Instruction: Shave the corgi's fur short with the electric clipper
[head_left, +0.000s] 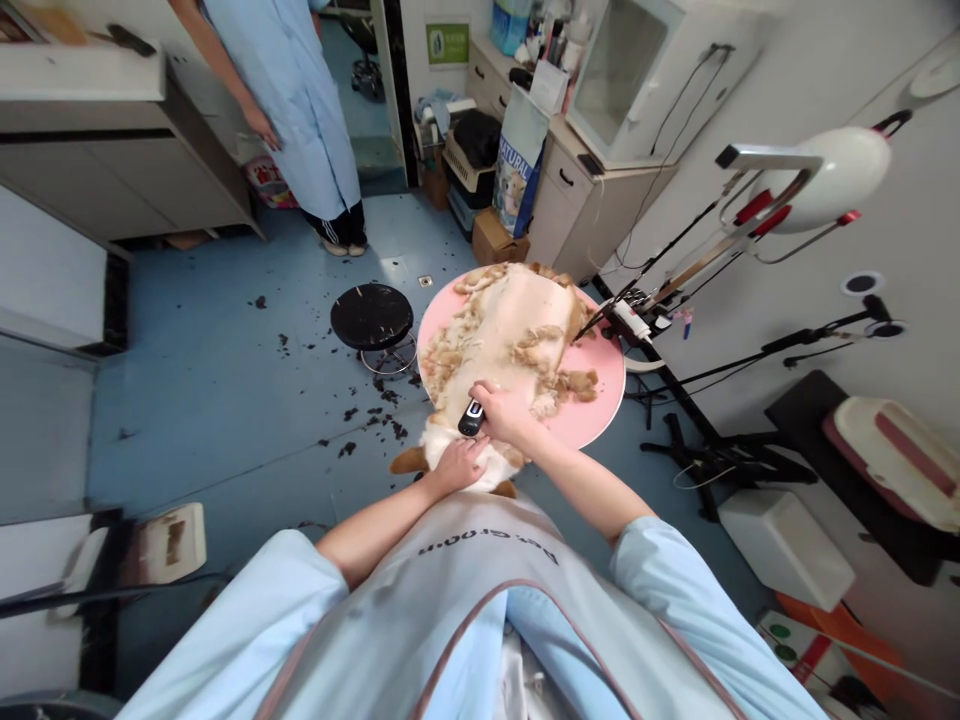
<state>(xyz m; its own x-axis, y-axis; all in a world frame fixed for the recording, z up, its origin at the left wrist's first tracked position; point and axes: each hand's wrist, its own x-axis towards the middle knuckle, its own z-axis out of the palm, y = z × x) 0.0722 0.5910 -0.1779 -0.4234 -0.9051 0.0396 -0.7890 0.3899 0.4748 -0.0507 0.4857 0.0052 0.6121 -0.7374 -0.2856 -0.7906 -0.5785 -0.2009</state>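
Observation:
A tan and white dog (510,325) lies stretched along a round pink grooming table (604,385), with loose clumps of cut fur (559,385) around it. My right hand (504,412) is closed round a black electric clipper (471,417), held against the dog's near end. My left hand (457,465) rests on the dog's white fur by its head, fingers curled over it. The dog's ears show just below my left hand.
A black round stool (372,316) stands left of the table. Dark fur clippings litter the blue floor (225,380). Another person in a light blue coat (300,110) stands at the back. A dryer on a stand (817,180) and black arms reach in from the right.

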